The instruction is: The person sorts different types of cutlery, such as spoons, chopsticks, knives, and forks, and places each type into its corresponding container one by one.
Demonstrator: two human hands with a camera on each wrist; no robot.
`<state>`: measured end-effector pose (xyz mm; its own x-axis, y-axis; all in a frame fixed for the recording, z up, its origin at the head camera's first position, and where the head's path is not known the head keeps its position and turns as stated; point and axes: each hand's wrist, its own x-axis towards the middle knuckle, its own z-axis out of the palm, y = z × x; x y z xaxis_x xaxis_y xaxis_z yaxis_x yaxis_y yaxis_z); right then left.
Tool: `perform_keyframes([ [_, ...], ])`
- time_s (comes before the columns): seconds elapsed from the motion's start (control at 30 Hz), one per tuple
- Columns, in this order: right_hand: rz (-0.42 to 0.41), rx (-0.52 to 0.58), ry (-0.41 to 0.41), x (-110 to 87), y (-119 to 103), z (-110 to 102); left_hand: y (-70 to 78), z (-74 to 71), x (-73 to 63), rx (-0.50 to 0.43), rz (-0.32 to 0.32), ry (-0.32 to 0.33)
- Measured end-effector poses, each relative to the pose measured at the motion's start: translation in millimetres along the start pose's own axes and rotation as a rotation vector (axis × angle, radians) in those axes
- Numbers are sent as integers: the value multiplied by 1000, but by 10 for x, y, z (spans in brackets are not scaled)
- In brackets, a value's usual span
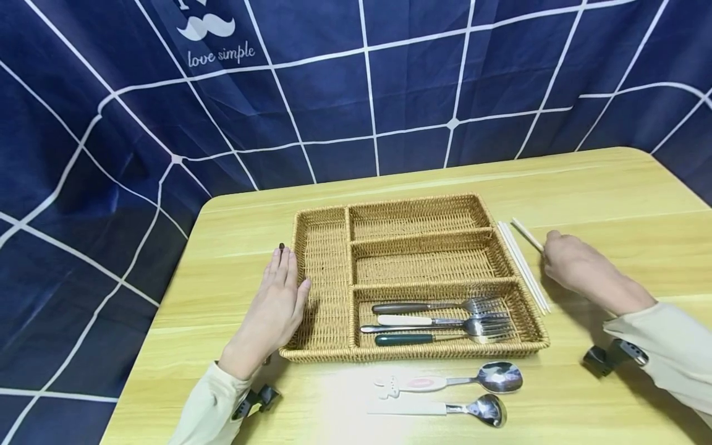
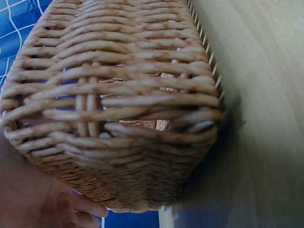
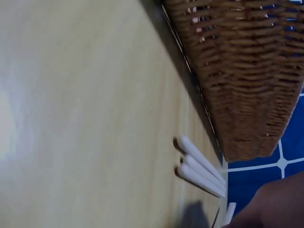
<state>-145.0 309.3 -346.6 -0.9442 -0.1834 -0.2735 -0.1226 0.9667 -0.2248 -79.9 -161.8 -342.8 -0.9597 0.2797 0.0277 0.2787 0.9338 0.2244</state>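
Observation:
A wicker cutlery basket [image 1: 351,262] with several compartments lies on the table. My left hand [image 1: 275,306] rests along its left wall, fingers straight and thumb over the rim; part of that hand [image 2: 52,199] shows beside the weave in the left wrist view. To the right of the basket, my right hand [image 1: 575,266] pinches a white chopstick [image 1: 527,234], its fingertips mostly hidden. Other white chopsticks [image 1: 521,264] lie along the basket's right wall and also appear as white ends [image 3: 202,168] in the right wrist view. Several forks [image 1: 439,338] occupy the front compartment.
Two spoons lie in front of the basket, one with a bunny handle [image 1: 425,384] and one with a plain white handle [image 1: 408,408]. A small dark tip [image 1: 282,246] shows by the left fingertips. Behind the wooden table [image 1: 601,179] hangs a blue checked cloth [image 1: 411,93].

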Motion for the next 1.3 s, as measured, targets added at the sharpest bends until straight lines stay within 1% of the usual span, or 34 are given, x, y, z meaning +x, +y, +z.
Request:
perform_keyframes([
  [0.07,-24,-44,70,-12,22,-21,3,2,2,1,3,3],
  [0.17,-121,-111,272,-43,21,-62,5,0,5,4,4,9],
  [0.23,-199,-154,422,-63,-15,-98,4,-1,7,1,3,10],
  [0.3,-277,-194,547,-70,-68,-141,4,-3,8,-5,1,11],
  [0.4,-365,-270,640,-61,-178,-225,3,-1,6,-14,-2,12],
  [0.53,-477,-347,691,-39,-339,-296,0,6,5,-12,-2,14],
  [0.6,-527,-358,701,-26,-417,-310,-1,9,4,-11,-1,13],
  [0.7,-581,-351,693,-9,-523,-318,-1,13,5,-9,-2,12],
  [0.9,-625,-347,658,30,-716,-329,3,10,7,-13,-10,7],
  [1.03,-655,-360,652,57,-834,-322,6,8,5,-14,-11,4],
  [1.3,-666,-380,634,88,-994,-307,19,-4,-2,-10,-11,-3],
])
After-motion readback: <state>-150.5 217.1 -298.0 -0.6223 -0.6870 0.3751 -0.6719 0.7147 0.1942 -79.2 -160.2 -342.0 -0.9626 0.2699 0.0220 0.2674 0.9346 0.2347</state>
